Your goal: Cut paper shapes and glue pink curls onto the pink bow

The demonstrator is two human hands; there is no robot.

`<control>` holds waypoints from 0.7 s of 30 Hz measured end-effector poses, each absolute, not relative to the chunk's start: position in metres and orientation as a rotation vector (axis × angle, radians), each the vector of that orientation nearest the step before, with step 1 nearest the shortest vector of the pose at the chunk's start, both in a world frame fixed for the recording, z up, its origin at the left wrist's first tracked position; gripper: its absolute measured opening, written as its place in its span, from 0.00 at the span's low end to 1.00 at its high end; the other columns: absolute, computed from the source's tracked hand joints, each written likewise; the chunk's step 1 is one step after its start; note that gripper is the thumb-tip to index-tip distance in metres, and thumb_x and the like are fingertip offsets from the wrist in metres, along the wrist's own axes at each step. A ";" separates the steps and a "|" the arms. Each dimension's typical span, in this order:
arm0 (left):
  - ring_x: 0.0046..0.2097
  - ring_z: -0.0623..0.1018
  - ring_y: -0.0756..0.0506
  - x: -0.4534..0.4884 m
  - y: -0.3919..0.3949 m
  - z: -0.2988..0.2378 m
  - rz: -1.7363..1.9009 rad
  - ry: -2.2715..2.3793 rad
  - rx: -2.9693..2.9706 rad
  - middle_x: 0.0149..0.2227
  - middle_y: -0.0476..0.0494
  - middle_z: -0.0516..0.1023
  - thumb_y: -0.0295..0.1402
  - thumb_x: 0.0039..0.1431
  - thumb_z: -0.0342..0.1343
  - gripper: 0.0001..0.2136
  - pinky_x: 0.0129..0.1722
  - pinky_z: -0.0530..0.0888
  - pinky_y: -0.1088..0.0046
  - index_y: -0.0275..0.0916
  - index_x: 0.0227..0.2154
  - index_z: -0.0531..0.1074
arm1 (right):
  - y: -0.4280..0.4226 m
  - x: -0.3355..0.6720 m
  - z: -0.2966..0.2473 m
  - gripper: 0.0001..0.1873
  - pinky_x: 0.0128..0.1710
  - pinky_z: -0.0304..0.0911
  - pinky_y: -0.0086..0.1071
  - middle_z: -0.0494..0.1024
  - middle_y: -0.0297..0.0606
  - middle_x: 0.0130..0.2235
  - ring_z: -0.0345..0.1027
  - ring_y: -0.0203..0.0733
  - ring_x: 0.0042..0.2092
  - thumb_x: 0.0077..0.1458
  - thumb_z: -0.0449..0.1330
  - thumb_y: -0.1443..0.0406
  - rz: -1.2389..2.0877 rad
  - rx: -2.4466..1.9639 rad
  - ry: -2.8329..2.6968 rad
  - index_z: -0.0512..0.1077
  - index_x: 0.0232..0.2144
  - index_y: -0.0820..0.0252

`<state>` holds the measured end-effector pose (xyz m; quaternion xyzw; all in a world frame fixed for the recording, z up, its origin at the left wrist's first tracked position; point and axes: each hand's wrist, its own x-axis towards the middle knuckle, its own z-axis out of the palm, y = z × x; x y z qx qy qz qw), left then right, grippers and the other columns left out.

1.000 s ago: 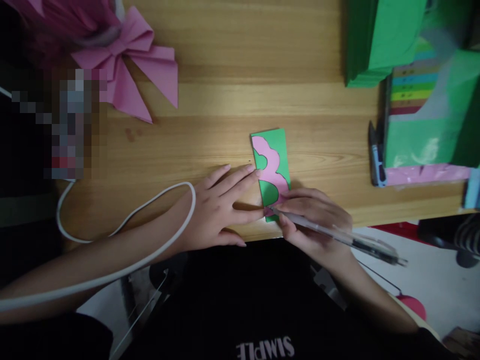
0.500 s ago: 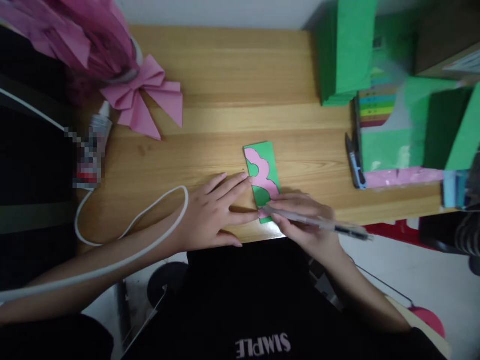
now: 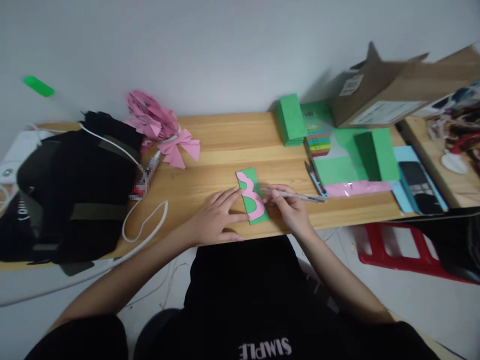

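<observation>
A pink scalloped paper piece (image 3: 257, 204) lies on a folded green paper (image 3: 252, 176) near the table's front edge. My left hand (image 3: 216, 216) rests flat with fingers spread, its fingertips on the left edge of the pink piece and green paper. My right hand (image 3: 292, 209) grips a clear pen (image 3: 305, 197) just right of the paper. The pen's tip points left, close to the paper's right edge; whether it touches is too small to tell.
Scissors (image 3: 315, 179) lie right, beside green sheets (image 3: 339, 170). Behind stand a green paper stack (image 3: 290, 120) and a cardboard box (image 3: 393, 95). Left are a pink paper bow (image 3: 180, 149), a glue tube (image 3: 149, 172), a white cable (image 3: 163, 212) and a black bag (image 3: 75, 185).
The head view has tilted up and pulled back, showing more wall and table. My right hand with the pen has shifted up along the paper's right side, uncovering the pink piece's lower end.
</observation>
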<state>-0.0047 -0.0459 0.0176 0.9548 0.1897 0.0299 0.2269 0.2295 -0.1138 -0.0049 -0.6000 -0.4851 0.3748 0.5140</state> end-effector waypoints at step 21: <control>0.49 0.71 0.38 0.038 -0.124 0.010 0.455 1.526 2.305 0.44 0.42 0.75 0.36 0.51 0.69 0.11 0.48 0.66 0.58 0.40 0.31 0.73 | -0.134 0.220 -0.024 0.18 0.55 0.66 0.50 0.82 0.41 0.43 0.76 0.49 0.49 0.67 0.51 0.52 0.740 -1.290 -1.284 0.66 0.52 0.53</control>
